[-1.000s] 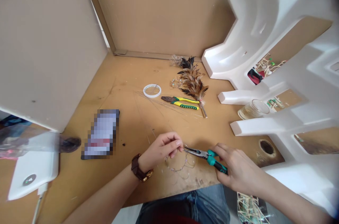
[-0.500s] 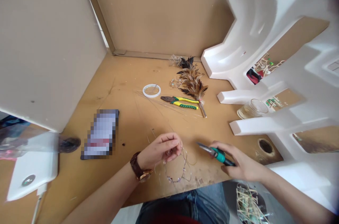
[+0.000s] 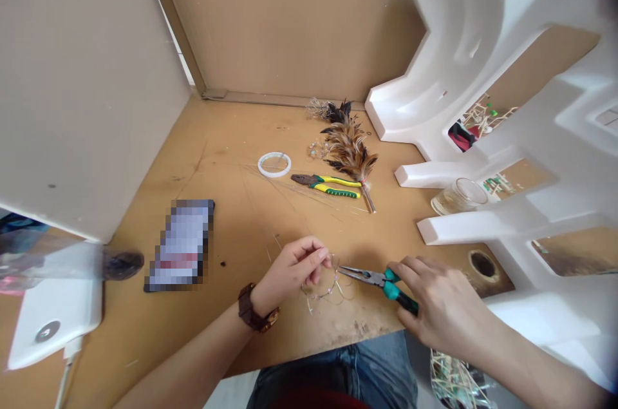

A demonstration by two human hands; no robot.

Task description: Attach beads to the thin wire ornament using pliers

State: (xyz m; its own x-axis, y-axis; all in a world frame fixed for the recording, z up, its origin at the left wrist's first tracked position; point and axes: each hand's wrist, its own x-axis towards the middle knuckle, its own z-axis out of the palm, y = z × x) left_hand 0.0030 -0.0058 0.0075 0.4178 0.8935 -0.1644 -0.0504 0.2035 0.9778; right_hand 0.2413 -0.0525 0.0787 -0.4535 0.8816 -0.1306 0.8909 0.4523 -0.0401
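Position of work: a beaded wire loop [image 3: 317, 297] hangs below the fingers of the left hand [image 3: 302, 262], above the table [image 3: 232, 216] and near its front edge. The left thumb and forefinger are pinched together on its upper wire. The right hand [image 3: 437, 299] is wrapped around the handles of the needle-nose pliers [image 3: 386, 281]. Their tips point at the loop, close to the left fingertips; whether they grip any wire cannot be told.

Nearby on the table: pliers with yellow and green handles [image 3: 335, 190], a white ring [image 3: 273, 174] and a feathered stick [image 3: 351, 145].

Risks, as judged: the left pinch is the only hold plainly visible, so a slip would let the loop twist or drop. Excess pressure from the pliers could nick or snap the fine wire, or crack a bead. A misplaced bite could catch the left fingertips. The loose wire ends could snag or prick.

Markings: the phone [image 3: 181, 245] has its screen blocked out by coarse squares; no text is readable. The white device [image 3: 58, 312] bears a round badge, its mark not legible. No brand can be read on either pair of pliers.
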